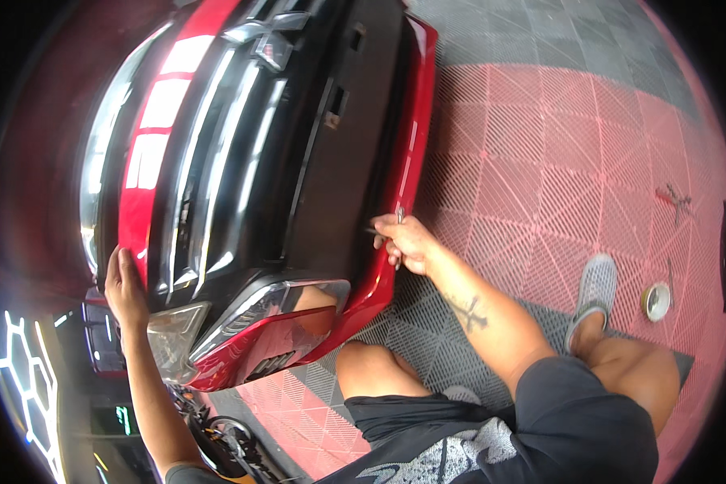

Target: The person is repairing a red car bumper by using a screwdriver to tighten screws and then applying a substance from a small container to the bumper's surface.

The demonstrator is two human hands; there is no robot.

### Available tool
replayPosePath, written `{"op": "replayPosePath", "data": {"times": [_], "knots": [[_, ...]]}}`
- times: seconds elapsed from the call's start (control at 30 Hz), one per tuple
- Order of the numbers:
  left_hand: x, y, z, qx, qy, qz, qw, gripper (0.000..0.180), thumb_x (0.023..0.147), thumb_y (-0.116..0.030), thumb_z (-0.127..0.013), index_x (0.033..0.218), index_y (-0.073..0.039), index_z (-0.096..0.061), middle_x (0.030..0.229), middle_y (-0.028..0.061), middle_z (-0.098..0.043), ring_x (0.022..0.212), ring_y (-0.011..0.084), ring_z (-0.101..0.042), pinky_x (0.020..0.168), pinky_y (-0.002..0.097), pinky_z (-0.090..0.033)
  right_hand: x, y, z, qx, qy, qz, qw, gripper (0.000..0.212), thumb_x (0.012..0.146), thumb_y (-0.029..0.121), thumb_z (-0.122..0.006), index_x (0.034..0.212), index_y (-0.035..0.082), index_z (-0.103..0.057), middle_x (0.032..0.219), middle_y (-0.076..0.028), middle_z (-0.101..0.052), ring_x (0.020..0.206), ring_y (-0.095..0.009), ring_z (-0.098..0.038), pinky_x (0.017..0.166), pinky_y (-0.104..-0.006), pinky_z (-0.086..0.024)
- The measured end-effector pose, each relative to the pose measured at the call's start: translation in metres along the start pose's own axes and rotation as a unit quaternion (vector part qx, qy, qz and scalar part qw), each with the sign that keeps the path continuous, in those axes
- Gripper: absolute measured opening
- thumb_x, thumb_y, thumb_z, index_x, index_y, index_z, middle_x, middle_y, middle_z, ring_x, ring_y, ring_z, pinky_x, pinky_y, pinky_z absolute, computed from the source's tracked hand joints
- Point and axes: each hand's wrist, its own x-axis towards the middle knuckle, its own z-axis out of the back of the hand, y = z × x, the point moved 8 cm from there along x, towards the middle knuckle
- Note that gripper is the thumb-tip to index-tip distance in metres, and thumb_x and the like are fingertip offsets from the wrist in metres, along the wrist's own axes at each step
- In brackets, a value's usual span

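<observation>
The front of a red car fills the left and middle of the view, with a black grille [218, 169] and a dark lower bumper panel [323, 185]. My left hand [127, 292] lies against the red hood edge [139, 185], near the headlight [173, 343], fingers extended. At the lower bumper, my right hand [409, 244] is closed around a slim metal hand tool [400, 214]. Its shiny ends stick out on both sides of the fist, and its exact kind is hidden. That hand is beside the red bumper lip [415, 137].
Red and grey ribbed floor tiles [532, 161] stretch to the right. A roll of tape [656, 302] and a small metal tool with a red part [674, 198] lie there. My foot wears a grey clog [597, 282]. A motorcycle [234, 444] stands at the lower left.
</observation>
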Motion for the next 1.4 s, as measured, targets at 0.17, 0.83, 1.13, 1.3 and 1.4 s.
{"op": "replayPosePath", "data": {"times": [0.17,0.83,1.13,1.3,1.4], "knots": [[-0.013,0.055,-0.005,-0.08,0.008,0.024,0.997,0.051,0.116,-0.04,-0.055,0.133,0.005,-0.069,0.11,0.0036,-0.071,0.102,0.0118,-0.061,0.095,0.027,-0.048,-0.021,0.024,0.019,-0.345,0.043,0.18,0.92,0.031,0.106,0.019,-0.067,0.131,0.001,-0.072,0.097,-0.012,-0.08,0.076,-0.022,-0.071,0.072,-0.0358,-0.057],[-0.002,0.038,-0.003,-0.084,0.014,0.023,0.996,0.055,0.115,-0.043,-0.054,0.135,0.007,-0.068,0.12,0.0088,-0.07,0.11,0.0178,-0.061,0.104,0.0327,-0.045,-0.037,0.027,-0.03,-0.657,-0.097,0.467,0.583,0.024,0.089,0.019,-0.077,0.112,0.012,-0.077,0.095,-0.001,-0.075,0.1,-0.023,-0.071,0.096,-0.042,-0.052],[-0.006,0.016,-0.008,-0.102,-0.011,0.027,0.994,0.047,0.115,-0.041,-0.057,0.119,0.004,-0.072,0.097,0.0008,-0.063,0.089,0.0106,-0.054,0.084,0.0271,-0.043,-0.019,0.041,-0.022,-0.702,0.022,0.5,0.507,0.02,0.09,0.015,-0.07,0.11,0.013,-0.074,0.088,0.0,-0.072,0.1,-0.023,-0.071,0.094,-0.042,-0.053],[-0.008,0.013,-0.007,-0.097,-0.026,0.024,0.995,0.046,0.115,-0.04,-0.057,0.116,0.003,-0.072,0.095,-0.0004,-0.063,0.087,0.0097,-0.053,0.082,0.0263,-0.042,-0.033,0.03,-0.031,-0.687,-0.04,0.57,0.45,0.025,0.09,0.018,-0.069,0.113,0.014,-0.077,0.085,0.001,-0.068,0.093,-0.02,-0.068,0.091,-0.039,-0.053],[-0.011,0.008,-0.004,-0.087,-0.027,0.021,0.996,0.045,0.115,-0.04,-0.056,0.116,0.003,-0.071,0.097,0.0002,-0.064,0.09,0.0102,-0.055,0.084,0.0264,-0.044,-0.039,0.034,-0.04,-0.693,-0.035,0.619,0.368,0.018,0.089,0.021,-0.068,0.102,0.014,-0.078,0.081,0.003,-0.065,0.089,-0.016,-0.063,0.09,-0.0361,-0.053]]}}
